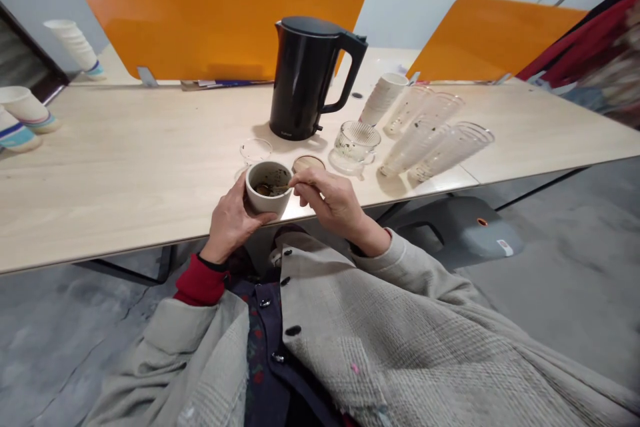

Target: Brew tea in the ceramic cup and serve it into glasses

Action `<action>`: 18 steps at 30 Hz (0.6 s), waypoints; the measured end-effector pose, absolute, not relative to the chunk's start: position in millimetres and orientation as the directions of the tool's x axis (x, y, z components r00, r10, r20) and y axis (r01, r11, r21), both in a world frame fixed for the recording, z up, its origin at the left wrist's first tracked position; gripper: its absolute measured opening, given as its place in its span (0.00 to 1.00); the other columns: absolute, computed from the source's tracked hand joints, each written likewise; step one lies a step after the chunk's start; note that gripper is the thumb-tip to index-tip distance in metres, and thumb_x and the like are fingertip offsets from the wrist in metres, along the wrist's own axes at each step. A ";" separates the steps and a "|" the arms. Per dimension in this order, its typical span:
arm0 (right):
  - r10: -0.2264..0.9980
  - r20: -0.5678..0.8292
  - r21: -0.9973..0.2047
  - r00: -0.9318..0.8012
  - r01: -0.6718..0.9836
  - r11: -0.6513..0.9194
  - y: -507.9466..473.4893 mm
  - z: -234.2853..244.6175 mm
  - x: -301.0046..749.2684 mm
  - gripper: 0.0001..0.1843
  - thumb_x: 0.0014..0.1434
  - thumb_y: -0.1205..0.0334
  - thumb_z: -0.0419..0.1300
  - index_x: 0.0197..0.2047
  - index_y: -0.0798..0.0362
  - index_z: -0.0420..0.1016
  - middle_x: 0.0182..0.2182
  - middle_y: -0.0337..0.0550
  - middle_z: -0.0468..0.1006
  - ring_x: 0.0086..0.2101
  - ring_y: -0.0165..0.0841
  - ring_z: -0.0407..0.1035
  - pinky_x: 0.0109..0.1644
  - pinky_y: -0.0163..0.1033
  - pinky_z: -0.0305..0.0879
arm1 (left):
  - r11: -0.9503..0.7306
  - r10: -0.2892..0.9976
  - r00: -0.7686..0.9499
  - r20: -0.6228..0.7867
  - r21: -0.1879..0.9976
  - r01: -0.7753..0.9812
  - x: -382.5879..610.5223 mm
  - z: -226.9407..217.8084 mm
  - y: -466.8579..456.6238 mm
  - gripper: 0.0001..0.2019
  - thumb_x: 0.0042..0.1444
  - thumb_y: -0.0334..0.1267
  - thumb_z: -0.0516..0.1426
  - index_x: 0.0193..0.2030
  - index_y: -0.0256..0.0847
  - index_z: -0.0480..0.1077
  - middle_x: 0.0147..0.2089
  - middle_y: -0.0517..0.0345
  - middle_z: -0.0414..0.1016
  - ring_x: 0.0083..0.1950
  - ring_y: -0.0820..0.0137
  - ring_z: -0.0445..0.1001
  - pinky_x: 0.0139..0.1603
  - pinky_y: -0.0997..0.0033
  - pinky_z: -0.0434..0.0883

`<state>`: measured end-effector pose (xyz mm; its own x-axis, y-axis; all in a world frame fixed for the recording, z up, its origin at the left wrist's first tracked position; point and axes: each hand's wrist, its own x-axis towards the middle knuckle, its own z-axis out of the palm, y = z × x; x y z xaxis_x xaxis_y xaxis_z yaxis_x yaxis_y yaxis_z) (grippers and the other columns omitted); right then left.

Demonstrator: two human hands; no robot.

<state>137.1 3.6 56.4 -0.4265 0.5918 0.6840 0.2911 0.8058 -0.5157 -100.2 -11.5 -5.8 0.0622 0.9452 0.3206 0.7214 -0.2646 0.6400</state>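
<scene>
The checked coat [320, 293] lay nearest the camera, its buttoned front running up toward the edge of the table [150, 173], where both hands met at a pale cup [269, 205]. The left hand [229, 221] was wrapped around the cup, fingers along its left side and thumb across its near face, while the right hand [327, 199] had its thumb and index finger pinched on a thin utensil [282, 187]. That utensil lay to the left of the pinching fingers, its long axis nearly crosswise and dipping over the right rim to the dark bits [267, 187] inside the cup, so the right hand was the nearer one to it and the cup wall stood just below its shaft. Whether the cup's base touched the table could not be told. A round wooden disc [309, 163] lay just beyond the right knuckles, partly hidden by them, and a clear glass piece [257, 143] sat behind the cup, partly covered by it. Farther right stood a glass mug [355, 145] and a group of tall glasses [435, 147], with stacked paper cups [385, 97] behind them; the black kettle [300, 80] rose beyond the disc and closed off the far side, whereas nothing stood between the pinching fingers and the cup's mouth
</scene>
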 end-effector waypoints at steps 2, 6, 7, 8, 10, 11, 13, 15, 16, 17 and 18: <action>0.584 0.660 -0.505 -0.472 0.297 0.810 7.0 57.5 134.5 0.11 0.79 0.58 0.56 0.45 0.47 0.78 0.29 0.38 0.79 0.31 0.33 0.74 0.39 0.41 0.70 | -0.269 0.944 0.061 0.324 0.649 0.712 -99.7 -5.4 -11.5 0.53 0.50 0.49 0.77 0.80 0.50 0.60 0.75 0.46 0.77 0.72 0.46 0.80 0.70 0.49 0.80; 0.577 0.637 -0.500 -0.511 0.294 0.814 13.6 60.5 131.1 0.11 0.78 0.59 0.57 0.43 0.48 0.77 0.28 0.37 0.78 0.31 0.32 0.73 0.39 0.40 0.68 | -0.273 0.943 0.060 0.326 0.660 0.701 -98.8 -4.4 -11.4 0.53 0.49 0.48 0.77 0.80 0.50 0.61 0.75 0.46 0.77 0.72 0.46 0.80 0.69 0.50 0.80; 0.591 0.622 -0.520 -0.513 0.293 0.802 14.4 61.1 130.9 0.11 0.78 0.58 0.57 0.42 0.48 0.78 0.28 0.37 0.78 0.30 0.31 0.72 0.38 0.39 0.68 | -0.272 0.944 0.061 0.325 0.659 0.701 -98.7 -4.2 -11.4 0.53 0.49 0.47 0.77 0.80 0.49 0.61 0.75 0.46 0.77 0.72 0.46 0.80 0.69 0.50 0.80; 0.610 0.602 -0.548 -0.516 0.289 0.785 14.9 61.5 131.0 0.11 0.78 0.57 0.57 0.42 0.48 0.78 0.27 0.37 0.78 0.29 0.30 0.72 0.38 0.39 0.68 | -0.273 0.944 0.063 0.325 0.657 0.703 -98.7 -4.1 -11.4 0.53 0.49 0.47 0.77 0.80 0.49 0.61 0.75 0.46 0.77 0.72 0.46 0.80 0.69 0.51 0.80; 0.653 0.556 -0.617 -0.514 0.271 0.738 14.9 61.5 132.0 0.13 0.79 0.54 0.58 0.42 0.48 0.78 0.26 0.36 0.79 0.27 0.29 0.72 0.36 0.37 0.68 | -0.274 0.943 0.065 0.327 0.651 0.708 -98.8 -4.0 -11.5 0.53 0.50 0.47 0.76 0.80 0.50 0.60 0.75 0.47 0.77 0.72 0.46 0.80 0.69 0.50 0.80; 0.676 0.537 -0.653 -0.505 0.257 0.712 14.8 61.0 132.7 0.14 0.79 0.52 0.58 0.42 0.49 0.79 0.26 0.36 0.79 0.27 0.29 0.72 0.34 0.37 0.68 | -0.274 0.943 0.065 0.328 0.648 0.711 -98.8 -4.1 -11.6 0.53 0.50 0.47 0.76 0.80 0.50 0.60 0.76 0.47 0.76 0.72 0.46 0.80 0.69 0.50 0.80; 0.722 0.510 -0.728 -0.468 0.213 0.652 14.9 58.9 134.4 0.17 0.78 0.47 0.60 0.42 0.49 0.79 0.26 0.36 0.79 0.25 0.28 0.72 0.30 0.35 0.67 | -0.270 0.943 0.062 0.326 0.647 0.713 -98.9 -4.3 -11.8 0.53 0.50 0.47 0.76 0.80 0.50 0.60 0.76 0.47 0.76 0.72 0.46 0.80 0.70 0.49 0.80; 0.781 0.483 -0.810 -0.397 0.136 0.570 15.8 56.2 136.2 0.20 0.76 0.42 0.62 0.42 0.49 0.79 0.26 0.35 0.79 0.23 0.26 0.71 0.26 0.33 0.66 | -0.261 0.947 0.057 0.316 0.654 0.710 -99.0 -4.3 -12.0 0.54 0.49 0.46 0.76 0.81 0.50 0.59 0.76 0.47 0.76 0.72 0.46 0.80 0.70 0.49 0.79; 0.811 0.466 -0.847 -0.354 0.089 0.525 16.5 55.0 137.1 0.21 0.74 0.39 0.64 0.42 0.50 0.79 0.27 0.34 0.79 0.22 0.26 0.71 0.25 0.32 0.66 | -0.256 0.949 0.055 0.310 0.656 0.710 -99.0 -4.2 -12.1 0.54 0.49 0.46 0.76 0.81 0.50 0.59 0.76 0.47 0.77 0.72 0.46 0.80 0.70 0.49 0.79; 0.840 0.447 -0.876 -0.307 0.043 0.481 17.3 54.0 138.0 0.23 0.72 0.37 0.65 0.42 0.50 0.79 0.27 0.34 0.79 0.22 0.25 0.71 0.24 0.32 0.66 | -0.251 0.951 0.054 0.305 0.658 0.710 -99.1 -4.1 -12.1 0.54 0.49 0.46 0.76 0.81 0.50 0.59 0.76 0.47 0.77 0.72 0.46 0.79 0.71 0.49 0.79; 0.865 0.430 -0.895 -0.257 0.003 0.446 18.0 53.4 139.0 0.24 0.71 0.36 0.67 0.42 0.50 0.79 0.27 0.34 0.79 0.22 0.25 0.71 0.23 0.31 0.66 | -0.248 0.952 0.053 0.302 0.658 0.711 -99.1 -4.0 -12.1 0.54 0.50 0.46 0.76 0.81 0.49 0.59 0.76 0.46 0.76 0.73 0.46 0.79 0.71 0.49 0.79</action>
